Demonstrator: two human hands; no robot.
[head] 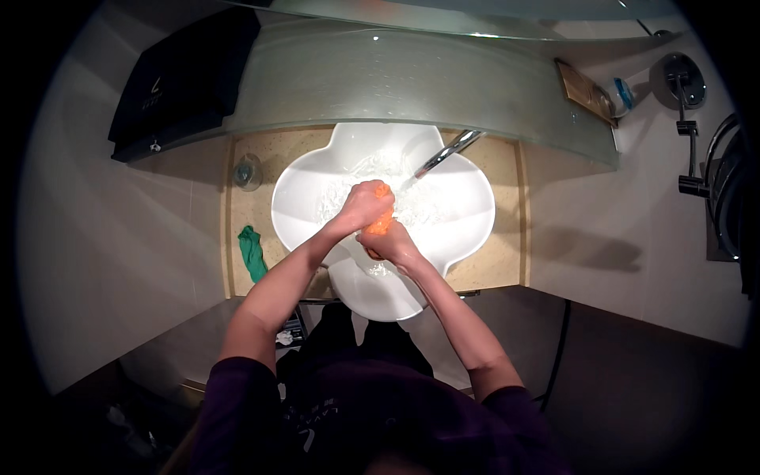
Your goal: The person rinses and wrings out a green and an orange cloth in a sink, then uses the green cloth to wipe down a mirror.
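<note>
Over a white lobed washbasin (469, 208), my left hand (365, 205) grips the upper part of a bunched orange cloth (380, 225). Below it and slightly to the right, my right hand (389, 240) is closed around the lower part of the same cloth. Water ripples and splashes in the basin beneath both hands. A chrome faucet spout (445, 155) reaches in from the upper right, its end near my left hand. A crumpled green cloth (253, 254) lies on the beige stone counter to the left of the basin.
A drinking glass (247, 173) stands on the counter's left side. Above the basin spans a frosted glass shelf (386, 77), bearing a black box (184, 83) at left and a brown tray (585, 92) at right. A chrome jointed-arm fixture (689, 136) is mounted on the right wall.
</note>
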